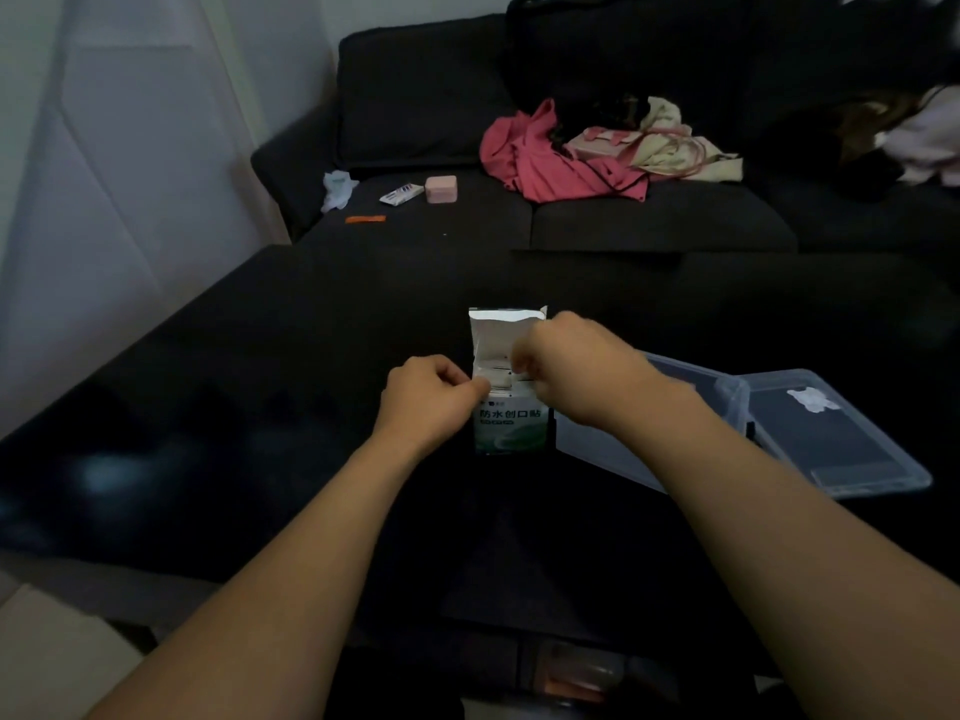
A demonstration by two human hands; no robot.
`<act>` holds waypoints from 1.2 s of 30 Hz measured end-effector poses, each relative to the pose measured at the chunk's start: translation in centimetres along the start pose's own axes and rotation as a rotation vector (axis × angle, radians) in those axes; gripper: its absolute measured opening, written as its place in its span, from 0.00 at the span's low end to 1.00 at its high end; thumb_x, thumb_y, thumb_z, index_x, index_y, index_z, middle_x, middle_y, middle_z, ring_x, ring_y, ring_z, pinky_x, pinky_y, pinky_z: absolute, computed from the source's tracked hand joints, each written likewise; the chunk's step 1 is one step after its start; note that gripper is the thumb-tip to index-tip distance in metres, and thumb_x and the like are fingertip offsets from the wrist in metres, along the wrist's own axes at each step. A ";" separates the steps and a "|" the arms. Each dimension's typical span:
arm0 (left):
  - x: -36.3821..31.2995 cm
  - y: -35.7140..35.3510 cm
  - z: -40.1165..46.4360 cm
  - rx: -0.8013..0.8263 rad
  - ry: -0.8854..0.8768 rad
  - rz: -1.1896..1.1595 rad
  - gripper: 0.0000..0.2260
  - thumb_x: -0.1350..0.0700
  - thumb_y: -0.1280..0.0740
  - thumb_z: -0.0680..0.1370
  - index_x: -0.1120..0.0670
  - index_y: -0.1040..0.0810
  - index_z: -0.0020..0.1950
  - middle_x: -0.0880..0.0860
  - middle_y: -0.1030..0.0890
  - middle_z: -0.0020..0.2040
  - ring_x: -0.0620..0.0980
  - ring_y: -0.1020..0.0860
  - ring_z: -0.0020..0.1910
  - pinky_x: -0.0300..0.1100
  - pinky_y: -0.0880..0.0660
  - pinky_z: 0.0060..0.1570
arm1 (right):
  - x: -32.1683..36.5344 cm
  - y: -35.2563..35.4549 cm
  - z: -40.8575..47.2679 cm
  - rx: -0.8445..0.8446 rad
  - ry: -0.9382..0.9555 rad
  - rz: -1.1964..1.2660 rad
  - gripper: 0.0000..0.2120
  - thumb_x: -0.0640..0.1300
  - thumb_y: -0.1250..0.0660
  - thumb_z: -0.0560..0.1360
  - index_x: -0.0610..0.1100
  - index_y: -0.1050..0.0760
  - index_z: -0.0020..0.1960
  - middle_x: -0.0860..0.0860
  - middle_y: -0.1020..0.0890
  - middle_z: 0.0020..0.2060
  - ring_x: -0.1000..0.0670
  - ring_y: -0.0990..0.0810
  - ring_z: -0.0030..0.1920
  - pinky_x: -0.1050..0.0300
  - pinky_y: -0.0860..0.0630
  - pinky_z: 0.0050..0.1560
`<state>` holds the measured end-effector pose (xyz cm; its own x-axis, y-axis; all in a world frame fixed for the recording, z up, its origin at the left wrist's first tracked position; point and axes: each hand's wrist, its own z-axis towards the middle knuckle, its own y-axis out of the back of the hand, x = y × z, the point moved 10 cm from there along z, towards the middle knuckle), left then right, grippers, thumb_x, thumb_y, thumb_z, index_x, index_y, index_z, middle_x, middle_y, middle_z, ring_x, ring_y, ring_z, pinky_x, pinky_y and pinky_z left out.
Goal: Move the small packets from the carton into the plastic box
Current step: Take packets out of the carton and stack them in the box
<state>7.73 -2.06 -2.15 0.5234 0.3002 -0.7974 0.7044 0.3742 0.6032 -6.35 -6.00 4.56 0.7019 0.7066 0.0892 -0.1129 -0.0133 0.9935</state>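
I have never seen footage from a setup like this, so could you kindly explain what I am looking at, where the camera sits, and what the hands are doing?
There is no machine here: the single picture comes from a wide-angle camera worn on a person's head, looking forward and down at their own bare arms. On the dark table stands a small white and green carton with its top flap open. The left hand grips the carton's side, while the right hand has its fingers curled at the opening, pinching the small packets inside. Just to the right lies a clear plastic box, open, with its lid beside it. Behind is a dark sofa with a pink garment and some small items.
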 end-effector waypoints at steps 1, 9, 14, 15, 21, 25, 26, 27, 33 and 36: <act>0.0 -0.1 0.0 -0.001 -0.003 -0.003 0.06 0.50 0.26 0.73 0.50 0.18 0.42 0.51 0.16 0.38 0.50 0.18 0.38 0.52 0.17 0.46 | 0.0 -0.4 0.1 0.013 0.007 0.031 0.12 0.36 0.33 0.77 0.46 0.20 0.58 0.45 0.21 0.54 0.43 0.20 0.52 0.48 0.20 0.52; -0.3 -0.6 0.2 0.021 -0.038 0.011 0.05 0.49 0.27 0.74 0.50 0.18 0.43 0.49 0.15 0.39 0.48 0.17 0.41 0.53 0.17 0.49 | -1.0 -2.1 1.4 0.057 -0.021 0.284 0.01 0.43 0.30 0.78 0.47 0.19 0.48 0.48 0.19 0.49 0.49 0.20 0.50 0.51 0.21 0.54; -0.5 -0.9 0.4 0.027 -0.059 0.010 0.04 0.50 0.27 0.74 0.49 0.18 0.42 0.48 0.16 0.37 0.47 0.17 0.38 0.53 0.17 0.47 | -1.8 -2.3 1.9 0.030 -0.060 0.368 0.01 0.40 0.29 0.76 0.44 0.18 0.46 0.48 0.18 0.44 0.49 0.19 0.47 0.51 0.20 0.52; -0.5 -0.9 0.4 0.017 -0.062 0.015 0.04 0.50 0.27 0.74 0.49 0.18 0.42 0.48 0.16 0.37 0.47 0.17 0.38 0.53 0.17 0.47 | -1.9 -2.3 2.1 0.028 -0.061 0.365 0.02 0.40 0.29 0.76 0.44 0.18 0.46 0.48 0.18 0.43 0.49 0.19 0.47 0.50 0.20 0.52; -0.6 -0.8 0.3 -0.029 -0.072 0.020 0.07 0.47 0.29 0.73 0.50 0.18 0.40 0.49 0.16 0.35 0.50 0.17 0.38 0.53 0.17 0.46 | -1.5 -2.5 2.6 0.016 -0.024 0.256 0.07 0.43 0.32 0.78 0.49 0.23 0.42 0.49 0.20 0.43 0.49 0.21 0.45 0.55 0.26 0.44; -0.4 -0.8 0.6 -0.025 -0.075 0.021 0.06 0.48 0.29 0.75 0.49 0.18 0.41 0.49 0.17 0.35 0.50 0.18 0.38 0.52 0.18 0.46 | -1.8 -1.5 2.5 -0.048 -0.001 0.299 0.10 0.42 0.32 0.78 0.50 0.27 0.38 0.50 0.23 0.42 0.48 0.22 0.44 0.54 0.27 0.44; -0.4 -0.8 0.6 -0.025 -0.075 0.020 0.06 0.48 0.28 0.75 0.49 0.18 0.42 0.49 0.17 0.35 0.50 0.18 0.38 0.52 0.18 0.46 | -1.7 -1.0 2.2 -0.080 0.020 0.288 0.09 0.42 0.33 0.78 0.49 0.27 0.40 0.51 0.24 0.44 0.49 0.24 0.45 0.53 0.26 0.45; -0.3 -0.8 0.7 -0.023 -0.073 0.019 0.06 0.48 0.28 0.75 0.49 0.18 0.42 0.49 0.17 0.36 0.49 0.18 0.39 0.51 0.18 0.45 | -1.5 -0.6 1.9 -0.108 0.042 0.268 0.07 0.43 0.34 0.79 0.49 0.28 0.43 0.51 0.26 0.45 0.50 0.25 0.46 0.53 0.26 0.46; -1.0 -0.5 0.5 -0.059 -0.122 -0.008 0.11 0.48 0.25 0.74 0.50 0.21 0.53 0.48 0.18 0.42 0.45 0.19 0.42 0.42 0.21 0.42 | -1.1 0.2 0.9 -0.152 0.072 0.171 0.03 0.47 0.39 0.82 0.48 0.29 0.50 0.50 0.26 0.46 0.49 0.27 0.47 0.52 0.28 0.44; -2.1 -0.2 0.2 -0.116 -0.235 -0.030 0.18 0.50 0.23 0.73 0.48 0.24 0.60 0.50 0.22 0.47 0.47 0.21 0.43 0.44 0.21 0.43 | -1.0 0.0 0.8 -0.124 0.075 0.134 0.04 0.47 0.40 0.83 0.47 0.30 0.52 0.49 0.24 0.45 0.48 0.25 0.43 0.52 0.30 0.40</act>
<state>6.56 -2.93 -0.58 0.6096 0.0807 -0.7886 0.6687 0.4819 0.5662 -6.47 -7.24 4.57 0.6209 0.7552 0.2100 -0.2908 -0.0269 0.9564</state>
